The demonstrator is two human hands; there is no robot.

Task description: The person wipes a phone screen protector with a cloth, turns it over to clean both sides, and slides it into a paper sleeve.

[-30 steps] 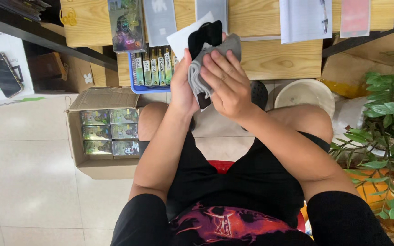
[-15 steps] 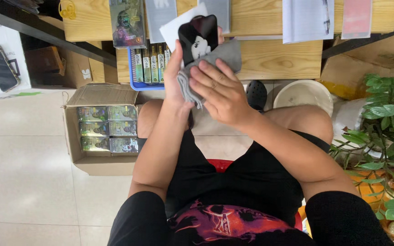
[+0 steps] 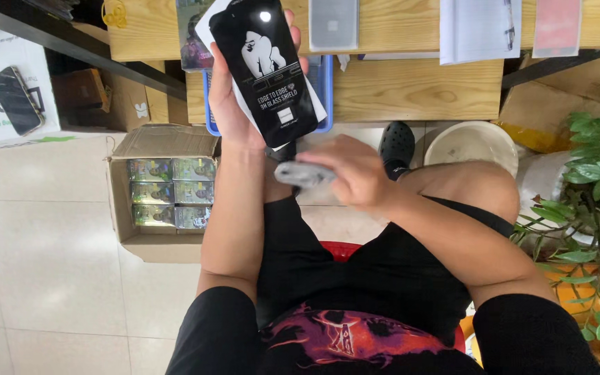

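Head view, looking down over seated person's lap.

Left hand (image 3: 234, 104), upper centre of frame: raised, fingers (image 3: 293, 24) wrapped around the edges of a flat glossy black rectangular package with a white animal figure printed on it (image 3: 265, 66). A white card (image 3: 209, 17) sits behind the package, its corner showing at the upper left edge. Package held upright and slightly tilted, in front of the tabletop edge.

Right hand (image 3: 355, 173), centre of frame, just below the package: fingers curled closed around a small grey folded cloth (image 3: 303, 173), which juts out toward the left. Cloth and package are near each other; cannot tell if they touch.

Surroundings:
- Pale wooden tabletop (image 3: 411, 90) across the top of frame, with papers lying on it at upper right.
- Blue plastic tray (image 3: 326, 83) at the tabletop edge, mostly hidden behind the package.
- Open brown cardboard box (image 3: 161, 146) on the tiled floor, left of centre, holding rows of small greenish packs (image 3: 171, 191).
- Black clog shoe (image 3: 397, 146) and a round white bucket (image 3: 470, 142) right of centre.
- Green leafy plant (image 3: 591, 187) at the right edge.
- Person wears black shorts.
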